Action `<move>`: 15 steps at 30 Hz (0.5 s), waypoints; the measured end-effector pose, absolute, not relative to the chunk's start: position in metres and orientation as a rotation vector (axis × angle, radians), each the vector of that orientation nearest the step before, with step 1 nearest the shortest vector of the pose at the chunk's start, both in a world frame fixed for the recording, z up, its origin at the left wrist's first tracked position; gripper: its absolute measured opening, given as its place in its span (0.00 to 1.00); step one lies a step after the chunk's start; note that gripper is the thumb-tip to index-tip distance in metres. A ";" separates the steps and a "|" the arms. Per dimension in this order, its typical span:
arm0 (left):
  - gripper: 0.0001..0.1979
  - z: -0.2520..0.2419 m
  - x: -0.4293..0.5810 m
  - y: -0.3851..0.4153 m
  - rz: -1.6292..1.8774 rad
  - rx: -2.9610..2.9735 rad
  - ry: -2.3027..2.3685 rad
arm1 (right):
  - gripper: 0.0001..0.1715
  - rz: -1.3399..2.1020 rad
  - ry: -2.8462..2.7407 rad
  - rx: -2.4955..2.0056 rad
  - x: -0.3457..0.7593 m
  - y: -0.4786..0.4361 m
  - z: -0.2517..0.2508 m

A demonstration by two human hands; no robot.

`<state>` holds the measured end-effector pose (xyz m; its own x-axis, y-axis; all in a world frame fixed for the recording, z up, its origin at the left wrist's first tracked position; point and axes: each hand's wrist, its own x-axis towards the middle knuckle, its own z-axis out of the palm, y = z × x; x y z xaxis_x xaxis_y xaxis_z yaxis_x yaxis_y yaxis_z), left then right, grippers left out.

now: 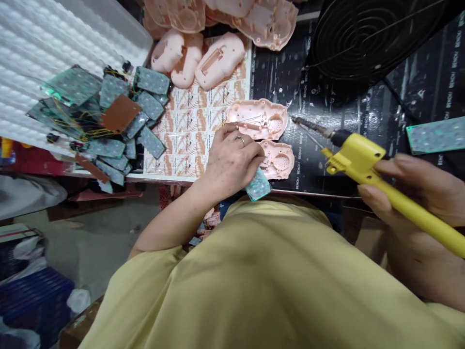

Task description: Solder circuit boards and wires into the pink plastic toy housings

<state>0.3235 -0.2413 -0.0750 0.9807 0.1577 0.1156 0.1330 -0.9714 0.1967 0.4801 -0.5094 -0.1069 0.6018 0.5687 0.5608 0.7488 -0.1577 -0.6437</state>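
At the far left a white foam sheet lies on the worktop, and on its near edge sits a heap of green boards tangled with yellow wires; one brown board lies on top of the heap. Just right of the heap is a printed sheet, and at its far end lie several pink shells, with more piled beyond them.

Near the middle, the left hand rests at the worktop's near edge, a ring on one finger. Its fingers are curled together and pinch a small green board, which sticks out below the hand, over the edge of the worktop. The fingertips touch the nearer of two open pink shells; the farther one lies just beyond the hand, with thin wires running across it.

To the right, the right hand has its fingers clamped round the yellow handle of a soldering iron. The iron's metal tip points left, toward the two shells, and hangs above the dark worktop, apart from them. Behind it stands a black wire fan guard. At the far right edge lies another green board.
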 end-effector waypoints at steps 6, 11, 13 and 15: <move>0.35 -0.074 0.311 -0.253 0.155 2.995 0.120 | 0.38 -0.334 -1.099 -1.746 0.481 -0.497 -0.116; 0.35 -0.077 0.307 -0.265 0.115 3.078 0.122 | 0.35 -0.358 -1.111 -1.645 0.489 -0.478 -0.120; 0.32 -0.077 0.305 -0.265 0.155 3.116 0.107 | 0.34 -0.380 -1.114 -1.607 0.492 -0.473 -0.125; 0.30 -0.074 0.303 -0.263 0.224 3.154 0.064 | 0.32 -0.424 -1.113 -1.598 0.495 -0.472 -0.130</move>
<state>0.3027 -0.2627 -0.0743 0.9892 0.0387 0.1415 0.0416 -0.9990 -0.0176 0.4953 -0.4719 -0.1300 0.4967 0.4374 0.7496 0.8251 0.0298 -0.5642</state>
